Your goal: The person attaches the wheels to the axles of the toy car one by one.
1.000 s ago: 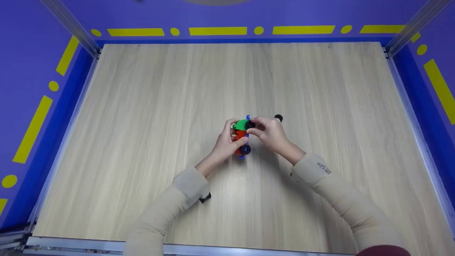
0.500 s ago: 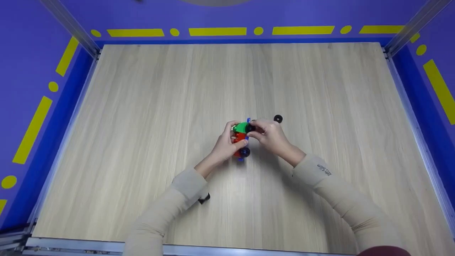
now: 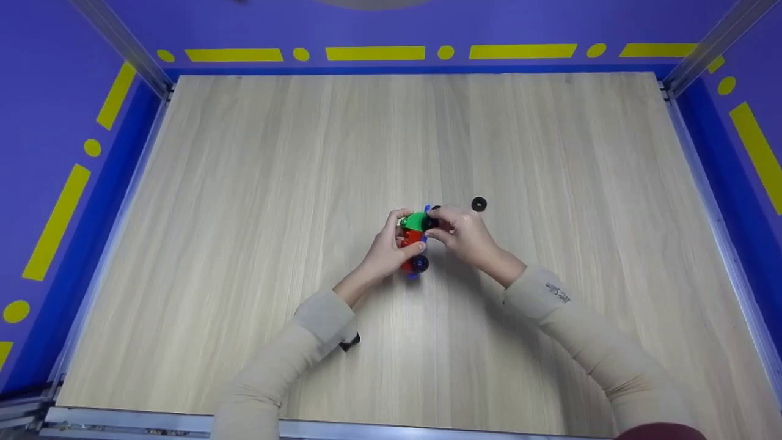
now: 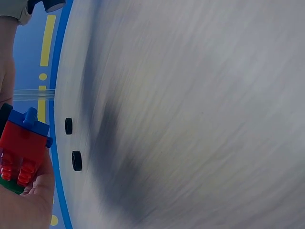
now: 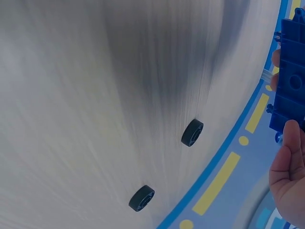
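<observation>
My left hand (image 3: 387, 250) grips a toy car built of plastic blocks. Its red block (image 3: 412, 237), green block (image 3: 413, 221) and black wheel (image 3: 420, 263) show in the head view. The studded blue base (image 5: 291, 76) faces the right wrist camera. With thumb and fingertips, my right hand (image 3: 469, 233) pinches another black wheel (image 3: 429, 222) against the side of the car. My fingers partly cover that wheel, so whether it sits on its axle is unclear. In the left wrist view, the car's red body (image 4: 21, 149) is held above the table.
Two loose black wheels lie on the wooden tabletop (image 3: 293, 183): a nearer wheel (image 5: 141, 198) and a farther wheel (image 5: 192, 132) in the right wrist view. One loose wheel (image 3: 479, 204) shows beyond my right hand in the head view. Blue-purple panels (image 3: 391, 27) border the table.
The toy car has shifted slightly toward me between my hands. Both hands keep their hold on the car and its wheel.
</observation>
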`<action>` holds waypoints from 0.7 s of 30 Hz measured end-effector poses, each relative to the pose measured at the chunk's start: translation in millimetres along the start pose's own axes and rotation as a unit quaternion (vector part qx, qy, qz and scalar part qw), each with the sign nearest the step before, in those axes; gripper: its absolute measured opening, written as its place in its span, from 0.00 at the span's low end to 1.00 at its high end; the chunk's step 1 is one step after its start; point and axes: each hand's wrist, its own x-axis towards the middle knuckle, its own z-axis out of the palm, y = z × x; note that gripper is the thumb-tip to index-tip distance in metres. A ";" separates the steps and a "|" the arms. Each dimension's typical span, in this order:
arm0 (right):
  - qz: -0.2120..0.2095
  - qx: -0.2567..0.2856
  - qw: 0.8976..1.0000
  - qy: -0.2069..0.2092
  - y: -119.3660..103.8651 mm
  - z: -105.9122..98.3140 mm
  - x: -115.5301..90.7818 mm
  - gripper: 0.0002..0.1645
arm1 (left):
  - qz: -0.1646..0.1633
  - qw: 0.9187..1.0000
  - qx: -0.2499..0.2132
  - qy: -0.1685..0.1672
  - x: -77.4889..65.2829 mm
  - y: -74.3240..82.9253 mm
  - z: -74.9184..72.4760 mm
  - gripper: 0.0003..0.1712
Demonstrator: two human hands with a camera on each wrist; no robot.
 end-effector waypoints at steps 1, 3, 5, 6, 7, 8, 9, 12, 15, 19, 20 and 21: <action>0.000 0.000 1.000 -0.001 0.0 0.0 -0.1 0.16 | -0.001 1.000 0.000 0.000 0.0 -0.2 0.1 0.32; -0.002 -0.002 1.000 -0.003 -0.1 0.0 -0.2 0.16 | -0.004 1.000 0.001 -0.001 0.1 -0.6 0.0 0.33; -0.005 -0.003 1.000 -0.004 -0.4 -0.1 -0.1 0.16 | -0.006 1.000 0.000 -0.003 0.2 -1.1 -0.1 0.33; -0.006 -0.004 1.000 -0.003 -0.5 -0.2 -0.1 0.15 | -0.006 1.000 0.000 -0.004 0.2 -1.4 -0.3 0.33; -0.008 -0.003 1.000 -0.003 -0.6 -0.3 -0.1 0.15 | -0.006 1.000 -0.001 -0.004 0.3 -1.7 -0.5 0.33; -0.010 -0.003 1.000 -0.002 -0.8 -0.4 0.1 0.16 | -0.006 1.000 -0.001 -0.005 0.3 -1.9 -0.7 0.33; -0.012 -0.003 1.000 -0.001 -0.8 -0.4 0.1 0.16 | -0.005 1.000 -0.004 -0.006 0.5 -2.1 -0.9 0.33; -0.018 -0.005 1.000 0.002 -0.6 0.0 0.2 0.15 | 0.000 1.000 -0.009 -0.011 0.8 -2.9 -1.3 0.33; -0.024 -0.011 1.000 0.003 0.0 0.7 0.2 0.15 | 0.004 1.000 -0.014 -0.015 1.0 -3.4 -1.6 0.33; -0.029 -0.019 0.999 0.002 0.3 0.9 0.0 0.15 | 0.003 1.000 -0.009 -0.013 1.0 -3.8 -1.6 0.33; -0.030 -0.020 0.999 0.001 0.3 0.9 -0.1 0.15 | 0.002 1.000 -0.008 -0.013 1.0 -3.6 -1.6 0.33; -0.029 -0.020 0.999 0.001 0.2 0.9 -0.1 0.15 | 0.001 1.000 -0.008 -0.012 0.9 -3.6 -1.6 0.32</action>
